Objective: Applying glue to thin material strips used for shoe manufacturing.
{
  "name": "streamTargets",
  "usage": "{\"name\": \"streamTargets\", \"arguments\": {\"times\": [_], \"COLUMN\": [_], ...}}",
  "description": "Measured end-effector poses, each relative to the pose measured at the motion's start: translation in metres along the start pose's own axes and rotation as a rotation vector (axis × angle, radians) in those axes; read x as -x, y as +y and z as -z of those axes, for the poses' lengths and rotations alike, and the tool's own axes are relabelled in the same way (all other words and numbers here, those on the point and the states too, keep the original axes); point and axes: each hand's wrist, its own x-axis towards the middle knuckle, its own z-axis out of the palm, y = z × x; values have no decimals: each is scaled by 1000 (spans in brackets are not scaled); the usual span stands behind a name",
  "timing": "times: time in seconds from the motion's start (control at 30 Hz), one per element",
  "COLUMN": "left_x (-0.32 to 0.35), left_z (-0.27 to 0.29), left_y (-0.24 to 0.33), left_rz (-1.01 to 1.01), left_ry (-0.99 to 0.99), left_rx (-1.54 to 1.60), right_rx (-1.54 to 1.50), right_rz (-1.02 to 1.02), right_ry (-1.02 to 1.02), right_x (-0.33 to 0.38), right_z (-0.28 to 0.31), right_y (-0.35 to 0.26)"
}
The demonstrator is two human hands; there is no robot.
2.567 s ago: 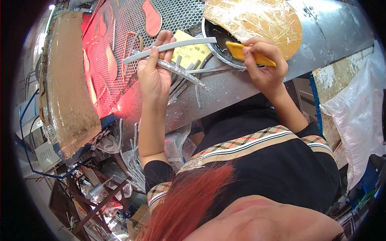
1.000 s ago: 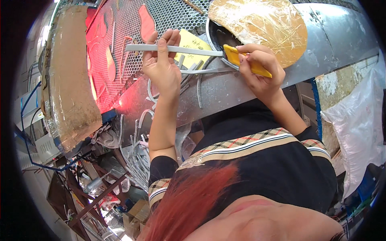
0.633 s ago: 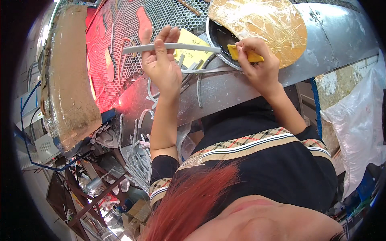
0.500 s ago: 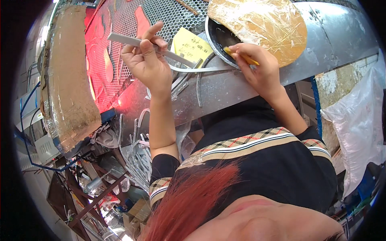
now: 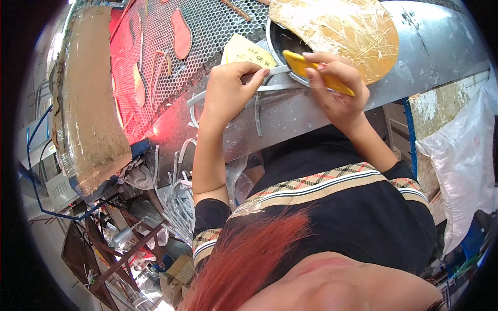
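My left hand (image 5: 233,89) is closed on a pale grey flat strip (image 5: 280,70), pinched between thumb and fingers. The strip's free end points right, towards the bowl's rim. My right hand (image 5: 340,90) grips a flat yellow tool (image 5: 300,63), its broad face showing; its exact kind is unclear. The tool's tip is close to the strip's end, just over the near rim of a dark-lined bowl (image 5: 268,39). A round brown board (image 5: 363,36), smeared with whitish dried streaks, covers much of that bowl. Beside my left hand is a yellow paper note (image 5: 248,50).
A metal bench (image 5: 290,116) runs across in front of me, with strips along its edge. Beyond my left hand, a mesh surface (image 5: 207,26) carries pink insoles (image 5: 181,33) under red light. Cut strips (image 5: 179,212) hang at lower left. A white sack (image 5: 459,155) stands right.
My left hand has moved right and lower, and its strip now reaches towards the bowl. My right hand has drawn the yellow tool back from the bowl's opening and turned its broad side outward.
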Motion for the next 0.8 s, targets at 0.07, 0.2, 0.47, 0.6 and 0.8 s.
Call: {"name": "streamTargets", "arguments": {"times": [0.07, 0.2, 0.47, 0.6, 0.8], "left_x": [0, -6, -53, -16, 34], "left_z": [-1, 6, 41, 20, -15], "left_y": [0, -9, -28, -8, -31], "left_rz": [56, 57, -427, -170, -275], "left_ry": [-23, -104, 538, -36, -146], "left_rx": [89, -10, -874, -555, -429], "right_rx": [10, 133, 80, 126, 309], "right_rz": [12, -100, -186, -90, -9], "right_ry": [-27, -131, -54, -29, -402], "right_x": [-1, -1, 8, 8, -2], "right_z": [-3, 5, 9, 15, 18], "right_y": [2, 8, 7, 12, 7]}}
